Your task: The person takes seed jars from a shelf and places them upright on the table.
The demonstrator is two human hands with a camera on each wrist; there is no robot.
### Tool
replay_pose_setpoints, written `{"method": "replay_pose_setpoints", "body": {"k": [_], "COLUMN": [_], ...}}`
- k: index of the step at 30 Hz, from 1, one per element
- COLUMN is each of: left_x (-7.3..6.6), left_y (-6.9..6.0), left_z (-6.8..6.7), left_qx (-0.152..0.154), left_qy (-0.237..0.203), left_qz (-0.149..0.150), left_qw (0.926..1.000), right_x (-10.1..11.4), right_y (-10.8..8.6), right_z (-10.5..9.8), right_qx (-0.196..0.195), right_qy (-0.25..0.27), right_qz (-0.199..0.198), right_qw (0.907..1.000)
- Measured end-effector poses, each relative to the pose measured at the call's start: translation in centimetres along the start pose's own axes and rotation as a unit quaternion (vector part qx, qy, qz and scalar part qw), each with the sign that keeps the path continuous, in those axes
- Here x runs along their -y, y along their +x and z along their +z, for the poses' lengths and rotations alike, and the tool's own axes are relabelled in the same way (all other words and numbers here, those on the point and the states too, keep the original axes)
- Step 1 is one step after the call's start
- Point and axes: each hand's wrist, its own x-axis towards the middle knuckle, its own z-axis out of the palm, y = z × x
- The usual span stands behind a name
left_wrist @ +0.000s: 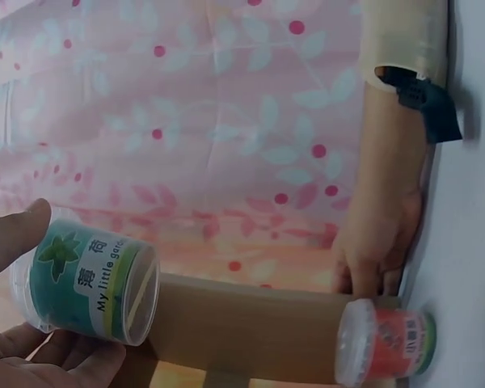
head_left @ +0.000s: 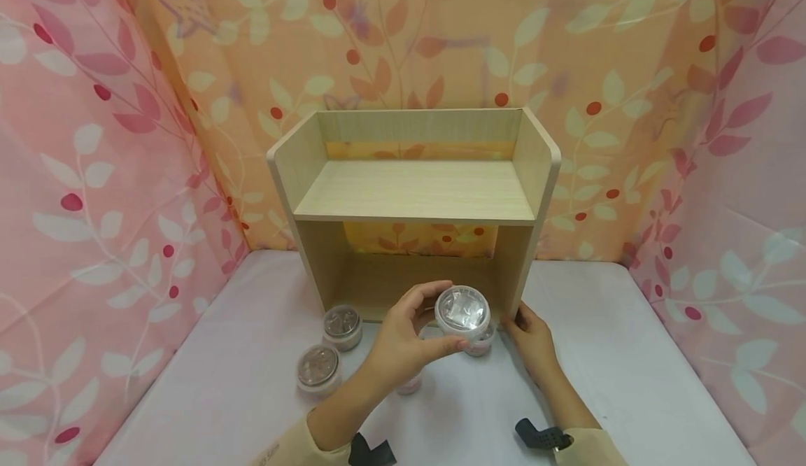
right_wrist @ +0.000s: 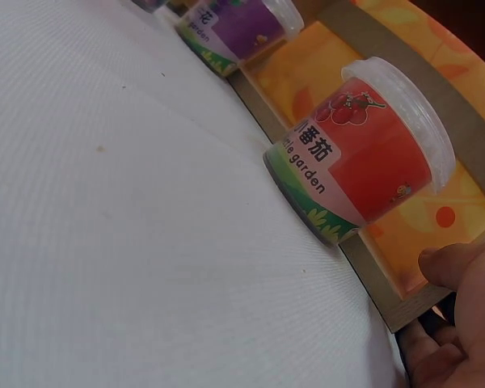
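Note:
My left hand (head_left: 399, 347) grips a clear-lidded plastic tub (head_left: 463, 311) between thumb and fingers, raised above the table before the shelf. In the left wrist view, this tub (left_wrist: 85, 279) has a green label with a leaf and "My little garden". My right hand (head_left: 535, 347) holds the lower front corner of the wooden shelf (head_left: 415, 189) on its right side. The right wrist view shows its thumb (right_wrist: 453, 265) against the side panel, with the fingers partly hidden. Near that corner, a red-labelled tub (right_wrist: 364, 158) stands on the table, partly covered by the held tub in the head view.
Two lidded tubs (head_left: 342, 327) (head_left: 318, 369) stand left of my left forearm. Another tub (head_left: 411, 384) is mostly hidden beneath that arm. A purple-labelled tub (right_wrist: 234, 31) stands by the shelf's front edge. Patterned curtains (head_left: 403, 39) enclose the white table (head_left: 598, 354).

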Motion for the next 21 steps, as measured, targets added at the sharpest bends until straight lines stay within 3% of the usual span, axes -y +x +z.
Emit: {"method": "replay_pose_setpoints", "body": {"k": [8,15,21], "left_x": [2.0,3.9,4.6], "left_y": [-1.0,-2.0,-2.0], "left_z": [1.5,2.3,2.6], "left_qx": [0.008,-0.003,0.001], "left_qy": [0.002,0.026,0.035], "left_qz": [-0.044,-0.045,-0.053], "left_qw": [0.9990,0.9986,0.9980], "right_x": [0.0,-0.1,-0.1], "right_y": [-0.3,-0.4,-0.2], "right_z": [0.1,0.3,0.1], "right_qx": [-0.004,-0.009,-0.014], "right_qy": [-0.005,-0.025,-0.033], "right_qz": [0.007,0.005,-0.008], "right_qw": [1.0000,0.9996,0.9993]}}
